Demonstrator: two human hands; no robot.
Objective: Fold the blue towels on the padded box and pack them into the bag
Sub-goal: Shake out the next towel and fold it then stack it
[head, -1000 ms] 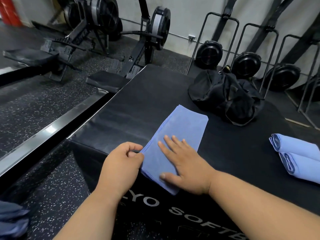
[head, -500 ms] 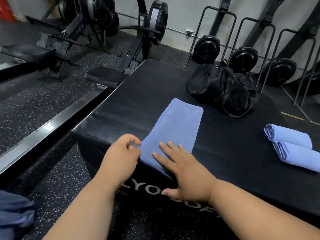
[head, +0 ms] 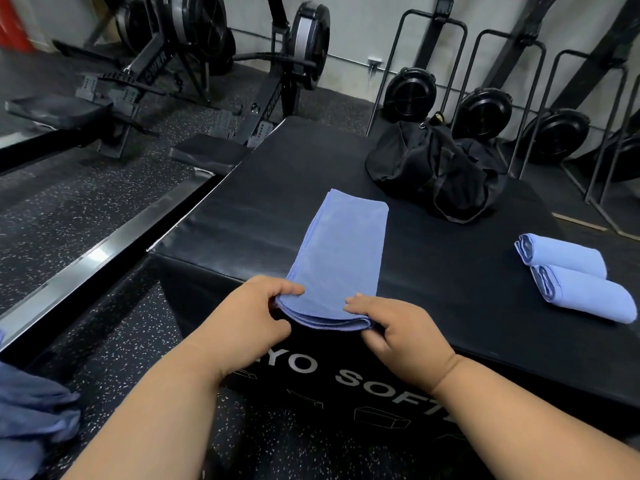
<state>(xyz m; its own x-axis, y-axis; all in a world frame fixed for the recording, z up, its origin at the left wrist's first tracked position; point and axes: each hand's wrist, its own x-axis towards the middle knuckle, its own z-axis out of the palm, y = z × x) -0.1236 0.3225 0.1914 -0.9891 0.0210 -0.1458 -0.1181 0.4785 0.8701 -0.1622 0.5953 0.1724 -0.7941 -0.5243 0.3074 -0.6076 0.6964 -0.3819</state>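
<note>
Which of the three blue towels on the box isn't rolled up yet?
The long flat towel pinched at its near end by both hands; the two rolled towels lie untouched at the right.

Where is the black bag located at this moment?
In the head view, the black bag lies on the far right part of the padded box, beyond the flat blue towel and behind the two rolled towels.

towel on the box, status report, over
Left hand and right hand pinch near end of flat towel. Two rolled towels wait right. Bag behind, path clear.
</note>
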